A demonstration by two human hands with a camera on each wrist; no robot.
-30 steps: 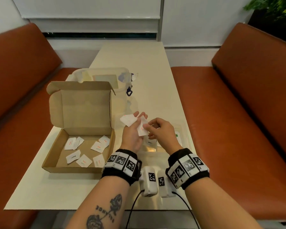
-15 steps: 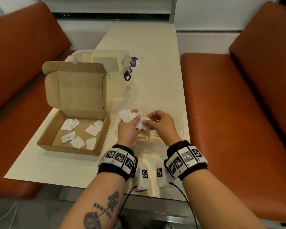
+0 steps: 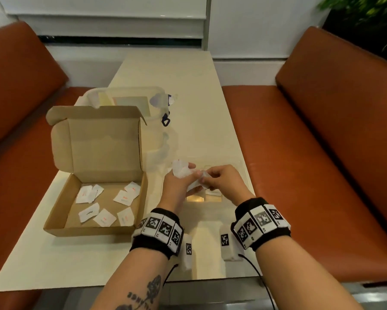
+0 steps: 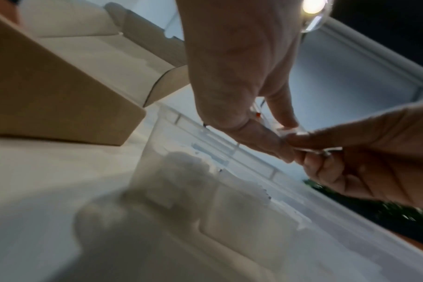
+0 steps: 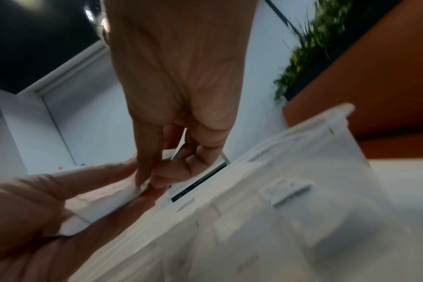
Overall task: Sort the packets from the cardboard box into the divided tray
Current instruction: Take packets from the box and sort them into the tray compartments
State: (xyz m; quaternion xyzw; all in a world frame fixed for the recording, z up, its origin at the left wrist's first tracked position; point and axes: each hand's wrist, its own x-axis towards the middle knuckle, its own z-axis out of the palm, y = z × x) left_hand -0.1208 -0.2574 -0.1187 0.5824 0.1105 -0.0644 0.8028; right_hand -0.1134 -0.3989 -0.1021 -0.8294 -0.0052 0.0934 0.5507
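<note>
The open cardboard box (image 3: 94,228) sits on the left of the table, with several white packets (image 3: 123,198) lying on its floor. Over the clear divided tray (image 3: 240,163) my left hand (image 3: 188,175) holds a small bunch of white packets (image 3: 180,170). My right hand (image 3: 204,179) meets it from the right and pinches the edge of one packet (image 5: 123,198) in that bunch. In the left wrist view the left hand (image 4: 266,129) and the right fingertips (image 4: 299,139) pinch the same packet edge above the tray (image 4: 181,181). The tray's compartments are mostly hidden under the hands.
A clear lidded plastic container (image 3: 125,100) stands behind the box, with a blue clip (image 3: 165,120) at its side. Two white tagged devices (image 3: 225,241) lie near the table's front edge. Orange benches (image 3: 322,153) flank the table on both sides.
Both hands have stayed together over the tray, sinking a little toward it. The right fingers have shifted along the bunch of packets in the left hand. The head view has shifted.
</note>
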